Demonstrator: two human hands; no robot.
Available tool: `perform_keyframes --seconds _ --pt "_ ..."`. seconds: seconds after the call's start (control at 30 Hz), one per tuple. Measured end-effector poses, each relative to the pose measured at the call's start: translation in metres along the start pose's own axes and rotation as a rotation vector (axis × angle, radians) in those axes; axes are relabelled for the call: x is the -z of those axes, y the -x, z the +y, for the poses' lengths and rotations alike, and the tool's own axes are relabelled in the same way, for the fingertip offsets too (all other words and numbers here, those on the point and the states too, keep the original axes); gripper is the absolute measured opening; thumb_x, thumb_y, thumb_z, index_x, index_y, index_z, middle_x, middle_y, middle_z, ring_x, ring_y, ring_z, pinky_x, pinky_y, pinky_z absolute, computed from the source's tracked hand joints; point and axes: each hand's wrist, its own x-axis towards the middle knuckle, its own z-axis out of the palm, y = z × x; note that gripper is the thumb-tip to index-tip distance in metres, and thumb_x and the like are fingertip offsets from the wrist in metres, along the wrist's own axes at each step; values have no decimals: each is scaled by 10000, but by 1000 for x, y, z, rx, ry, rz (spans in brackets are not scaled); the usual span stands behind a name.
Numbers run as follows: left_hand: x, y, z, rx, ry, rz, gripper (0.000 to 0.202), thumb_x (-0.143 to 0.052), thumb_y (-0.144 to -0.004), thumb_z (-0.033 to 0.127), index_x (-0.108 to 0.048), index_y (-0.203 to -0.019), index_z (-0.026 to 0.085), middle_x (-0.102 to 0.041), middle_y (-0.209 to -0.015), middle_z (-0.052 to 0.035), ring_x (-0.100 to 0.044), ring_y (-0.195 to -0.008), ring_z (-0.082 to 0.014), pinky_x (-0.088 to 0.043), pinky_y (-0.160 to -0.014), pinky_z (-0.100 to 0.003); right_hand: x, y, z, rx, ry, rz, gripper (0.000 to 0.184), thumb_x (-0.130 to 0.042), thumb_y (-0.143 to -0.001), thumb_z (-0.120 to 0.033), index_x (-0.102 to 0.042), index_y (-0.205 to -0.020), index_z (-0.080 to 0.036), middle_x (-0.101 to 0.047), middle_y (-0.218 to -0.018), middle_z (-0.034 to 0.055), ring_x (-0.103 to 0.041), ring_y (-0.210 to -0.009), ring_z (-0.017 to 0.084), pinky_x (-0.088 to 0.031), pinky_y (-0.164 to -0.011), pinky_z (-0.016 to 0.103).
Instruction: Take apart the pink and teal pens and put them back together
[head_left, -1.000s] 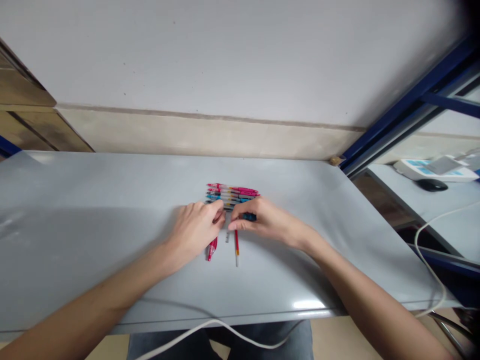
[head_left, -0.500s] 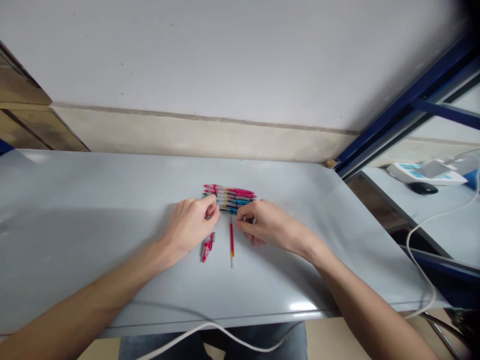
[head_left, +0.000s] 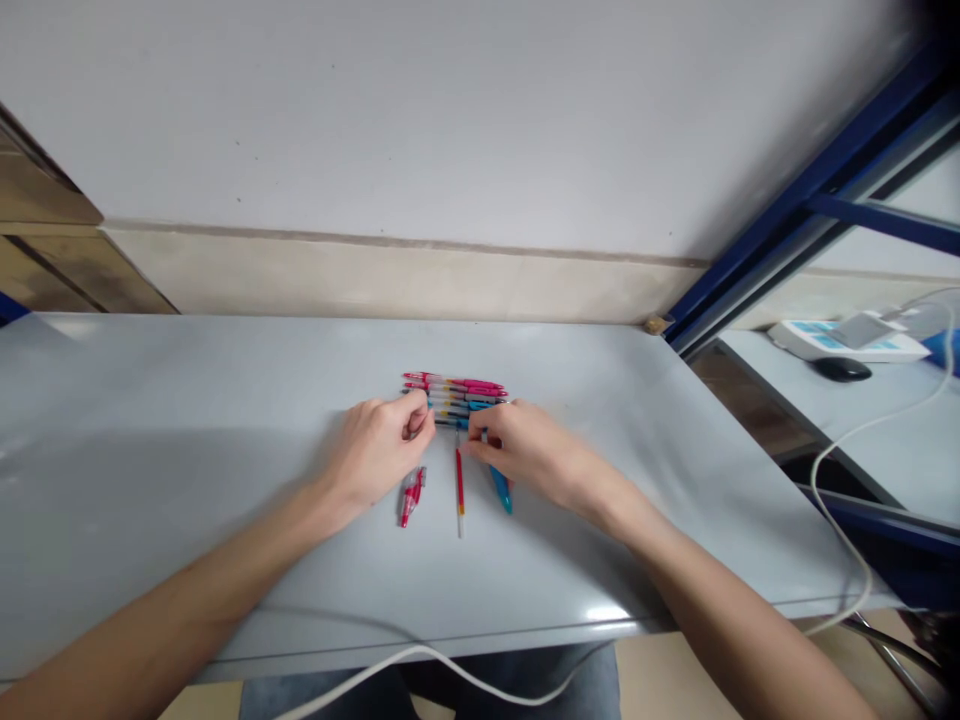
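Note:
Several pens with pink, grey and blue parts [head_left: 454, 385] lie side by side in a row. My left hand [head_left: 386, 440] is closed, with thumb and forefinger pinched at the left end of the lowest, dark-and-blue pen [head_left: 450, 424]. At that pen's other end are the curled fingers of my right hand [head_left: 525, 440]; whether the pen is lifted I cannot tell. Below my right palm a blue pen barrel [head_left: 502, 492] sticks out, partly hidden. A red refill with an orange end [head_left: 460, 485] lies between the hands. Red clear pen parts [head_left: 411, 497] lie below my left hand.
The grey table [head_left: 225, 380] meets a wall behind. A white cable [head_left: 420, 650] crosses the front edge, and another white cable [head_left: 832, 520] hangs at right. Beyond a blue metal frame [head_left: 757, 235] are a black mouse [head_left: 841, 369] and a white device [head_left: 806, 342].
The blue barrel has come into sight under my right hand, where curled fingers showed before. My left hand has kept nearly the same place; the view has shifted slightly.

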Motion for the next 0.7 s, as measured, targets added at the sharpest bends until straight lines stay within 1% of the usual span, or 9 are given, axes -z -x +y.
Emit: perform_keyframes --seconds 0.1,0.17,0.27,0.33,0.4,0.5,0.57,0.63,0.7 --pt "-1 0 -3 -5 5 4 277 -531 -909 249 -365 -690 211 -365 -562 73 -290 -535 -101 -244 -576 -257 -4 -3 1 -2 37 -6 301 -630 -951 -258 -586 -659 -195 -523 -511 -35 -408 -490 105 -258 -543 284" --pt "-1 0 -4 -14 8 16 276 -535 -911 249 -371 -691 211 -365 -565 74 -287 -535 -100 -248 -574 -255 -5 -5 6 29 91 76 301 -627 -955 -255 -572 -665 -198 -524 -544 -32 -391 -503 108 -239 -545 291" --pt "-1 -2 -5 -35 13 34 290 -541 -917 244 -376 -682 207 -364 -562 78 -277 -521 -94 -256 -570 -252 -6 -11 18 115 174 223 201 -607 -965 -227 -608 -765 -208 -585 -677 -14 -418 -555 118 -227 -554 295" --pt "0 -3 -4 -63 32 40 295 -544 -928 239 -392 -678 204 -380 -571 76 -296 -518 -93 -271 -568 -252 -6 -16 26 201 216 241 107 -645 -939 -192 -626 -835 -212 -634 -823 7 -474 -628 128 -235 -559 291" --pt "2 -6 -5 -130 68 54 279 -541 -946 227 -429 -691 202 -438 -620 60 -377 -558 -100 -317 -590 -251 -6 -19 32 270 243 227 92 -679 -911 -159 -623 -857 -208 -644 -902 19 -513 -701 142 -255 -572 286" --pt "5 -10 -6 -304 96 74 191 -523 -978 200 -536 -788 194 -580 -792 4 -540 -779 -148 -433 -746 -280 -6 -21 34 322 271 247 89 -670 -922 -159 -620 -857 -192 -641 -905 35 -542 -771 164 -303 -612 284" --pt "6 -12 -7 -399 55 72 80 -543 -988 206 -614 -954 189 -652 -982 -40 -578 -976 -194 -455 -889 -341 -7 -21 33 363 277 279 61 -645 -944 -178 -634 -885 -183 -642 -923 53 -558 -825 182 -339 -650 287" --pt "7 -12 -9 -451 -18 54 167 -581 -986 234 -625 -1144 203 -656 -1170 -68 -565 -1126 -229 -441 -978 -393 -7 -21 32 399 259 293 43 -632 -956 -190 -647 -917 -177 -645 -932 64 -565 -867 197 -371 -687 290" --pt "6 -13 -12 -485 -76 24 267 -601 -984 257 -605 -1249 221 -636 -1263 -77 -540 -1210 -248 -431 -1020 -419 -7 -23 33 423 231 288 46 -631 -958 -190 -654 -923 -171 -651 -925 69 -564 -883 207 -396 -722 297"
